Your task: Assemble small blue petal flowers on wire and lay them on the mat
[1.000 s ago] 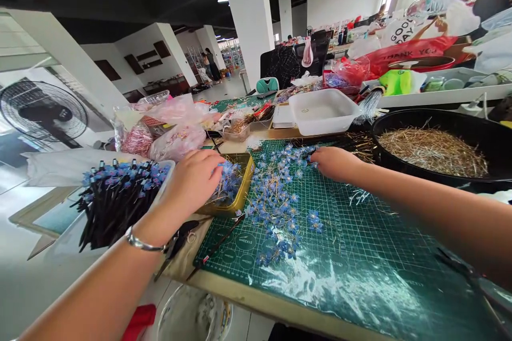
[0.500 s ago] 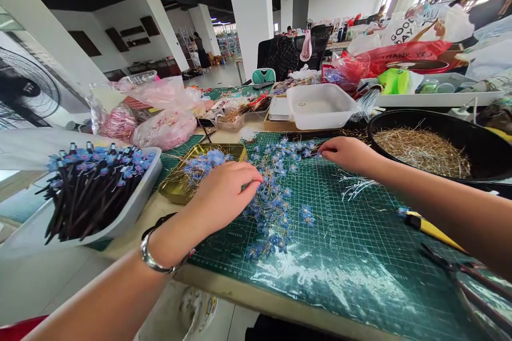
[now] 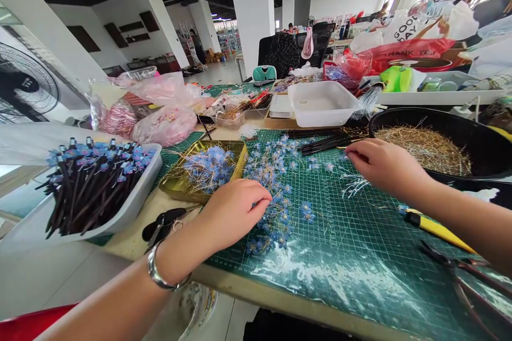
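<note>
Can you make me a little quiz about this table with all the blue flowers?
1. True or false: the gold tin holds blue flowers.
2. What is the left hand touching? A) loose blue flowers on the green mat B) the black bowl C) the scissors
3. Fill in: the white tray on the left holds dark ___ with blue tops.

Key: 1 true. 2 A. 3 sticks.

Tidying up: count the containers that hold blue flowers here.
2: a gold metal tray beside the left hand, and a white plastic tray of black flower-tipped sticks at far left.
</note>
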Demonstrator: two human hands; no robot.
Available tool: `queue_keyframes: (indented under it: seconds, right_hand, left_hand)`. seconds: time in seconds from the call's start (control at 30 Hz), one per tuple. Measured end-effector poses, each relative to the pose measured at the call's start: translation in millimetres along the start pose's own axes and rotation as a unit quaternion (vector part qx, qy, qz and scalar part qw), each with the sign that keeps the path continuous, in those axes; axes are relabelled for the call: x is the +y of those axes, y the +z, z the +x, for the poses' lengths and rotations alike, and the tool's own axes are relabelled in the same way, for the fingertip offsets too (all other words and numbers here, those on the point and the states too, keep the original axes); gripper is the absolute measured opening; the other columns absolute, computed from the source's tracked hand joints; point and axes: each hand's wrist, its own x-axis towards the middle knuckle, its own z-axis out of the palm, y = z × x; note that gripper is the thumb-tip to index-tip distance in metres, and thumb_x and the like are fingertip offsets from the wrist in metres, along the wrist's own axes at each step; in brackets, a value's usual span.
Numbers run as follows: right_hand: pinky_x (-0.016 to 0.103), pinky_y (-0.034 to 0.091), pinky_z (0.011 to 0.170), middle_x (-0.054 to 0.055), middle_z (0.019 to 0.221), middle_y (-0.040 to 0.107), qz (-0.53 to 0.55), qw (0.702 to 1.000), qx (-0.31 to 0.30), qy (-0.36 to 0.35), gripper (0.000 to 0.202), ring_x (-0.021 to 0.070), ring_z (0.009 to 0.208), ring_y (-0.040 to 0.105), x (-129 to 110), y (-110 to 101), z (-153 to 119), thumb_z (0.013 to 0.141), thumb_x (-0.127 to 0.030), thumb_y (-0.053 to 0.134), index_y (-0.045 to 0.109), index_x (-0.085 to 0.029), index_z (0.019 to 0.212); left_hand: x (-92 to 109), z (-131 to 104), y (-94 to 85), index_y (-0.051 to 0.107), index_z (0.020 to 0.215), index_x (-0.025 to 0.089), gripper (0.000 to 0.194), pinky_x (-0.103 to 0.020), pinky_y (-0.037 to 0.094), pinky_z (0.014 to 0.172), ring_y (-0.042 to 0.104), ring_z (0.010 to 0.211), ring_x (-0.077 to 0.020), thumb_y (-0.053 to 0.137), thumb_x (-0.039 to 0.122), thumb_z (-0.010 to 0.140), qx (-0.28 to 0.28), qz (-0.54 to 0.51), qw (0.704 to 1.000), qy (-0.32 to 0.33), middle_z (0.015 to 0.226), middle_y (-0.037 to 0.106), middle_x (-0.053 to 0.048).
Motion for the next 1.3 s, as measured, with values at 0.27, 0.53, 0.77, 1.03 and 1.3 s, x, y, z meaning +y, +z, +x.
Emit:
queue_keyframes:
  seconds: [0.27, 0.53, 0.77, 1.03, 1.3]
  right_hand:
    - [0.031, 0.046, 0.056, 0.000, 0.071, 0.075, 0.116, 0.990, 0.026, 0.074, 0.022, 0.0181, 0.059, 0.065, -4.7, -19.2, 16.6, 0.087, -0.027, 0.049, 0.071, -0.023, 0.089]
    - [0.038, 0.050, 0.061, 0.001, 0.072, 0.076, 0.187, 0.978, 0.024, 0.088, 0.018, 0.0231, 0.064, 0.069, -12.9, -51.9, -7.1, 0.087, -0.032, 0.051, 0.069, -0.029, 0.086]
    - [0.043, 0.052, 0.063, 0.002, 0.082, 0.076, 0.182, 0.980, 0.052, 0.064, 0.015, 0.0274, 0.070, 0.070, -19.1, -80.9, -57.1, 0.087, -0.040, 0.055, 0.069, -0.035, 0.088]
    - [0.039, 0.059, 0.068, 0.005, 0.088, 0.078, 0.134, 0.990, -0.028, -0.026, 0.022, 0.0240, 0.076, 0.074, -9.4, -36.2, -100.2, 0.094, -0.028, 0.047, 0.069, -0.025, 0.094]
    - [0.049, 0.060, 0.080, 0.017, 0.105, 0.074, 0.047, 0.994, -0.037, -0.096, 0.030, 0.0315, 0.094, 0.073, -10.0, -30.3, -107.9, 0.094, -0.022, 0.043, 0.071, -0.015, 0.103]
  left_hand:
    - [18.8, 34.8, 2.0, 0.077, 0.097, 0.022, 0.024, -0.040, 0.054, 0.083, 0.071, 0.093, -0.0236, 0.053, 0.021, 0.094, 0.004, -0.038, 0.999, -0.018, 0.101, 0.079, -0.002]
    - [32.5, 59.1, 8.6, 0.074, 0.106, 0.021, 0.025, -0.032, 0.057, 0.075, 0.073, 0.087, -0.0189, 0.053, 0.021, 0.093, 0.011, -0.088, 0.994, -0.059, 0.103, 0.080, -0.002]
    - [46.4, 52.2, 14.8, 0.073, 0.110, 0.022, 0.027, -0.038, 0.057, 0.087, 0.073, 0.099, -0.0222, 0.052, 0.019, 0.094, 0.013, -0.064, 0.997, -0.038, 0.111, 0.079, -0.002]
    - [45.8, 28.5, 35.9, 0.076, 0.108, 0.019, 0.035, -0.045, 0.057, 0.088, 0.072, 0.098, -0.0269, 0.046, 0.009, 0.093, 0.005, 0.027, 0.999, 0.018, 0.108, 0.079, -0.007]
    - [51.3, 15.2, 64.8, 0.076, 0.100, 0.015, 0.030, -0.059, 0.040, 0.109, 0.061, 0.118, -0.0333, 0.047, 0.009, 0.095, 0.007, 0.105, 0.991, 0.079, 0.113, 0.076, -0.011]
